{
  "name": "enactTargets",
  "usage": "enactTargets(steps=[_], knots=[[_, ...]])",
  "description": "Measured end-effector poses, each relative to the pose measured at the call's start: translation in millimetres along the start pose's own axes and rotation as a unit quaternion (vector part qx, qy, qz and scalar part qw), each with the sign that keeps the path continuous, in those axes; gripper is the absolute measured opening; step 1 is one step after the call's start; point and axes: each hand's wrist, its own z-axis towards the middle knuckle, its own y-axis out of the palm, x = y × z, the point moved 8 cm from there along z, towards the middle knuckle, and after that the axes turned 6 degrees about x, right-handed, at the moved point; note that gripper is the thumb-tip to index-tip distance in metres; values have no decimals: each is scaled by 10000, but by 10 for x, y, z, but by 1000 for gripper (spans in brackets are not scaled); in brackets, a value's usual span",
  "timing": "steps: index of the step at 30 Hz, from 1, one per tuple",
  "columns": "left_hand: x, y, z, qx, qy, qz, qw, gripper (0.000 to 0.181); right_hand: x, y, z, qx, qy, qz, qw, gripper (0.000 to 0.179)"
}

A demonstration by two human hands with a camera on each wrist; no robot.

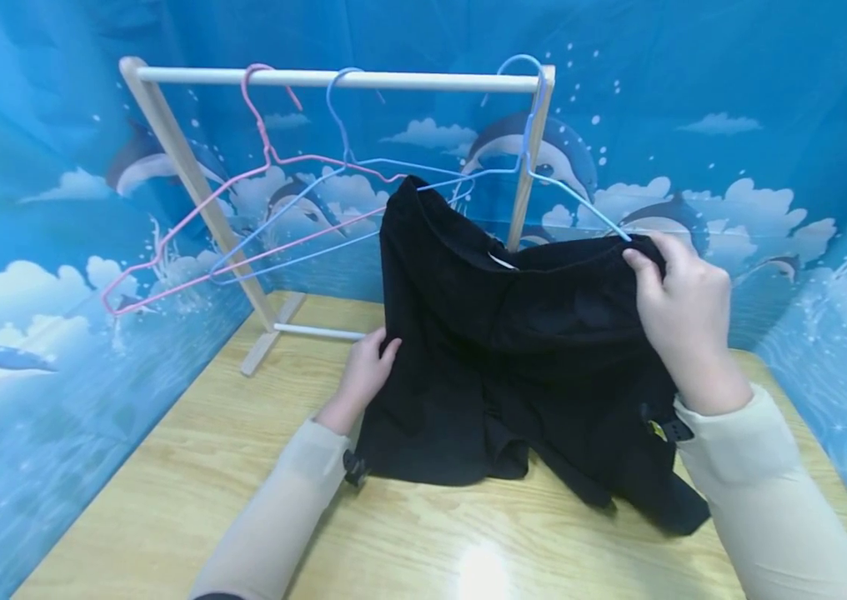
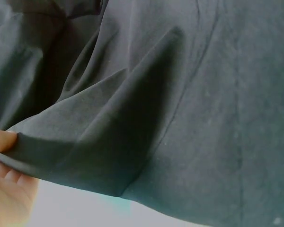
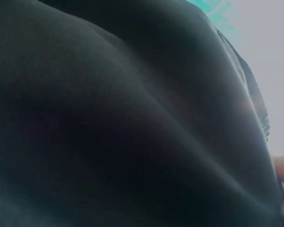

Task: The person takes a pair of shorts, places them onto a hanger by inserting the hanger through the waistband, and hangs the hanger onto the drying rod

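A pair of black shorts point(image 1: 453, 333) hangs from a blue hanger point(image 1: 572, 192) near the right end of the rack, its waistband uppermost. The hanger's left arm reaches the waistband's left corner. At the opposite corner, my right hand point(image 1: 686, 312) pinches the waistband right by the hanger's other end. Lower on the left, my left hand point(image 1: 365, 371) pinches the side edge of the shorts. The left wrist view shows its thumb point(image 2: 2, 140) in front of the black cloth point(image 2: 132, 118) and fingers behind. Dark cloth point(image 3: 132, 118) covers most of the right wrist view, with fingertips at its right edge.
A drying rack with a white rod point(image 1: 206, 77) and wooden posts stands on the wooden table point(image 1: 191, 467). A pink hanger point(image 1: 161, 250) and another blue hanger point(image 1: 273, 221) hang on it to the left. Blue dolphin-print curtains point(image 1: 26, 208) surround the table.
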Motion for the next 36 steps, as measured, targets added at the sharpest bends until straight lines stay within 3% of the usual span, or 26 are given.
enactTargets(steps=[10,18,28,36], knots=[[11,14,11,-65,-22,94,9999,22,9,22,-9,32,-119,-34,9999,30],[-37,66,13,-284,-220,185,9992,25,33,31,-6,-43,-317,-156,9994,28],[-66,114,-2,-519,-401,219,9976,27,108,72,34,-573,-90,-195,9981,29],[-70,115,-8,-443,-394,221,9980,26,174,126,9,-893,-64,-122,9959,28]])
